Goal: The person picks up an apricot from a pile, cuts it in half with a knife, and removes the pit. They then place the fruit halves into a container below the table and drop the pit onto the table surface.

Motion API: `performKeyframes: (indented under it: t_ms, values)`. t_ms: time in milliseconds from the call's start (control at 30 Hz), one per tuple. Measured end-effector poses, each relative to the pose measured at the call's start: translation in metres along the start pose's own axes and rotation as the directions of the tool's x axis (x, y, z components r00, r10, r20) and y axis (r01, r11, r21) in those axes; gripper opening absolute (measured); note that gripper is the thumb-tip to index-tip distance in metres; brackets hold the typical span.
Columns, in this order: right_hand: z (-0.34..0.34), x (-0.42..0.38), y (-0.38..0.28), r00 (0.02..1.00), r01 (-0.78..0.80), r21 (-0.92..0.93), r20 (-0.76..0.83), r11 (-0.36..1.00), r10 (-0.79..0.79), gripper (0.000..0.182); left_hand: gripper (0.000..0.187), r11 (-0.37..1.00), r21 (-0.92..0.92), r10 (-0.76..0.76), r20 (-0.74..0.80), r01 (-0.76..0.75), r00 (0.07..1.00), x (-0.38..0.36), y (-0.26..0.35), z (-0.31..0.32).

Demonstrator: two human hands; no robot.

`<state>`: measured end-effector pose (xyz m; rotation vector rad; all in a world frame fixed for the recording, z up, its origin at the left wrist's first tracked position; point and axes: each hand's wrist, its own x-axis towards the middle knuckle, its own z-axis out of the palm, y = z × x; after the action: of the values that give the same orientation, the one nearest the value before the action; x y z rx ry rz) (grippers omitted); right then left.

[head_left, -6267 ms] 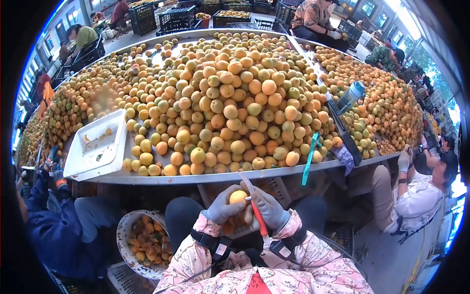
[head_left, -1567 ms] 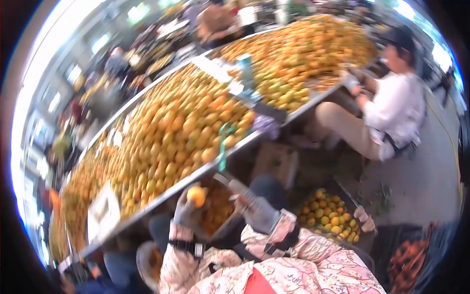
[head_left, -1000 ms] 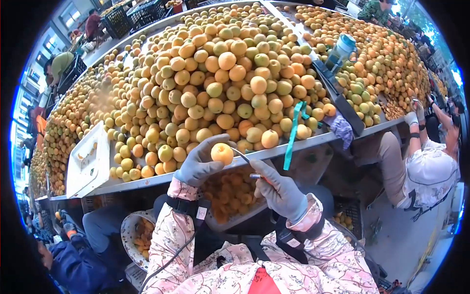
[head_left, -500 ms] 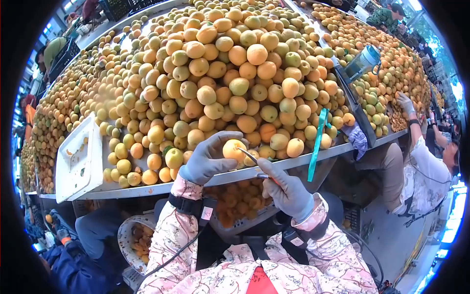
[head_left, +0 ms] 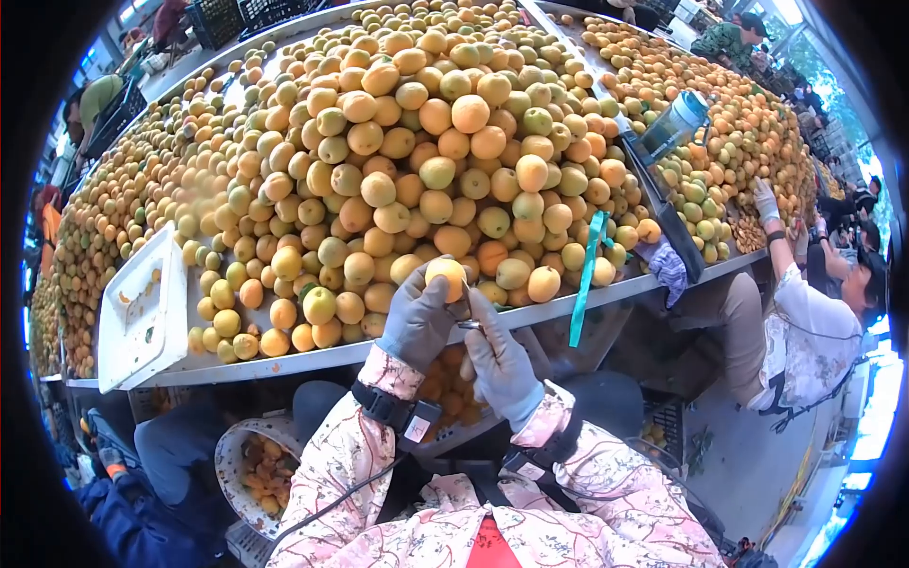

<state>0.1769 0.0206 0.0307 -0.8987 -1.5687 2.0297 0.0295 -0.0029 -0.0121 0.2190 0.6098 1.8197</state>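
My gloved left hand (head_left: 417,314) holds a yellow-orange apricot (head_left: 445,280) above the table's front edge. In my gloved right hand (head_left: 502,360) is a small knife (head_left: 467,324), its fingers wrapped round the handle. The blade points up at the right side of the apricot; whether it cuts into the skin I cannot tell. Behind both hands rises a large pile of apricots (head_left: 436,173). Beneath them, partly hidden by my hands and sleeves, sits a container of orange fruit (head_left: 453,383).
A white tray (head_left: 144,317) leans at the table's left front. A teal strip (head_left: 588,279), a purple cloth (head_left: 666,270) and a bottle (head_left: 674,128) lie to the right. A bucket with fruit pieces (head_left: 230,464) stands lower left. People work on both sides.
Both hands have come closer together, my right hand moving left and turning its knife more upright. My left hand now holds the apricot from below. The view has shifted slightly.
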Motion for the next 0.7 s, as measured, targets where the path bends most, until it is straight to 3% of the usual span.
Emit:
performKeyframes:
  t_ms: [67, 133, 267, 333, 367, 400, 433, 467, 533, 600, 700]
  values:
    - [0.001, 0.005, 0.006, 0.997, 0.064, -0.052, -0.044, 0.997, -0.066, 0.048, 0.044, 1.000, 0.019, 0.009, -0.023, -0.008, 1.000, 0.002, -0.003, 0.004]
    - [0.002, 0.007, 0.005, 0.969, 0.225, -0.202, -0.059, 0.953, -0.241, 0.048, 0.049, 1.000, 0.020, 0.009, -0.011, -0.008, 1.000, 0.001, 0.003, 0.012]
    - [-0.010, 0.003, -0.014, 0.988, 0.152, -0.251, 0.035, 0.956, -0.148, 0.047, 0.048, 0.990, 0.134, -0.071, 0.148, 0.051, 0.986, 0.000, 0.035, 0.011]
    - [-0.011, 0.004, -0.009, 0.959, 0.282, -0.330, 0.068, 0.901, -0.275, 0.048, 0.052, 0.974, 0.209, -0.126, 0.193, 0.085, 0.973, 0.002, 0.037, 0.001]
    - [-0.008, 0.003, -0.007, 0.960, 0.277, -0.330, 0.066, 0.903, -0.271, 0.048, 0.051, 0.983, 0.179, -0.080, 0.174, 0.048, 0.982, 0.001, 0.031, 0.001]
    - [-0.003, 0.002, -0.006, 0.984, 0.172, -0.267, 0.006, 0.948, -0.177, 0.047, 0.051, 0.983, 0.178, -0.084, 0.172, 0.053, 0.982, 0.000, 0.023, 0.002]
    - [0.001, 0.001, -0.004, 0.996, 0.065, -0.198, -0.049, 0.978, -0.076, 0.047, 0.049, 0.997, 0.056, -0.065, 0.113, 0.059, 0.992, -0.002, 0.012, 0.004]
    - [0.004, 0.001, 0.000, 0.996, 0.063, -0.199, -0.050, 0.978, -0.074, 0.047, 0.048, 0.996, -0.065, -0.050, 0.052, 0.054, 0.997, -0.004, 0.003, 0.006]
    - [0.006, 0.006, 0.011, 0.982, 0.099, -0.228, -0.133, 0.969, -0.132, 0.046, 0.042, 0.994, -0.105, -0.037, 0.004, 0.038, 0.999, -0.005, -0.008, 0.009]
    - [0.005, 0.011, 0.026, 0.983, 0.106, -0.223, -0.123, 0.969, -0.136, 0.047, 0.037, 0.986, -0.162, -0.060, -0.142, 0.036, 0.988, -0.003, -0.015, 0.006]
    - [0.006, 0.012, 0.032, 0.958, 0.209, -0.255, -0.142, 0.944, -0.250, 0.048, 0.037, 0.998, -0.034, -0.048, -0.135, 0.044, 0.990, -0.001, -0.012, 0.004]
